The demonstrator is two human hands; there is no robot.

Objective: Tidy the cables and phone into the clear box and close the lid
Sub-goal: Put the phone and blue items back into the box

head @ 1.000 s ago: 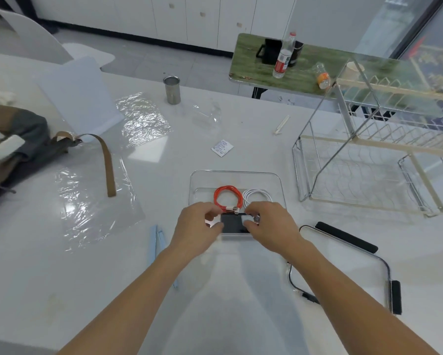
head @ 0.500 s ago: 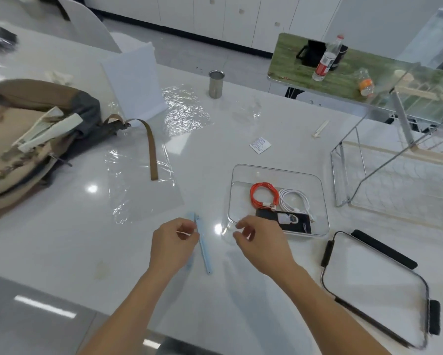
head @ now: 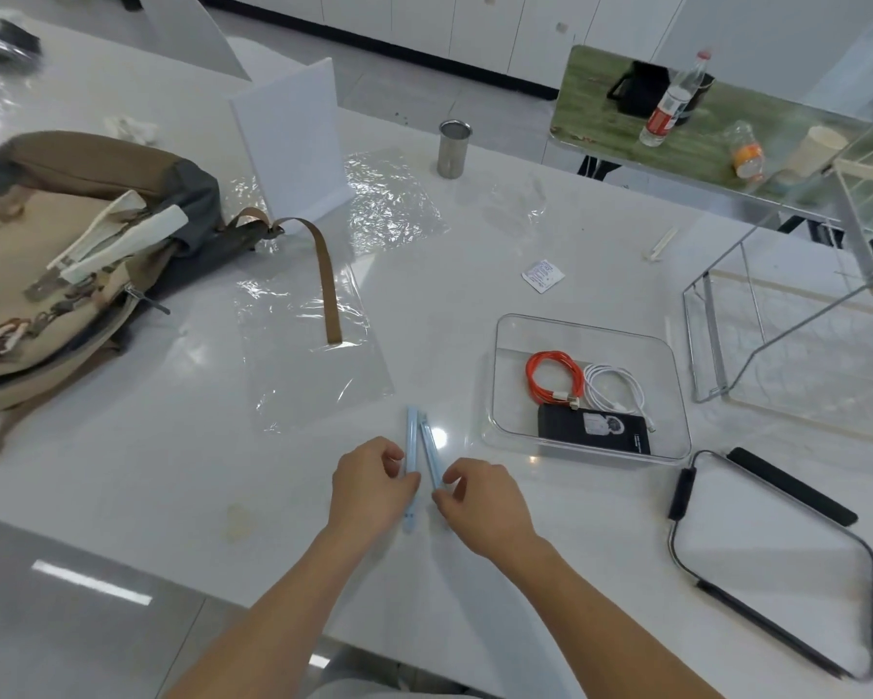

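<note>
The clear box stands open on the white table. Inside lie a coiled orange cable, a coiled white cable and a black phone. The clear lid with black clips lies flat to the right of the box. Left of the box, two pale blue sticks lie side by side. My left hand pinches the left stick. My right hand pinches the near end of the right stick.
A tan backpack with a loose brown strap lies at the left. Clear plastic sheets, a white board, a metal cup, a small packet and a wire rack also sit on the table.
Both hands left the phone in the box and moved left to the blue sticks, where they now pinch them. The view swung left, showing more of the backpack.
</note>
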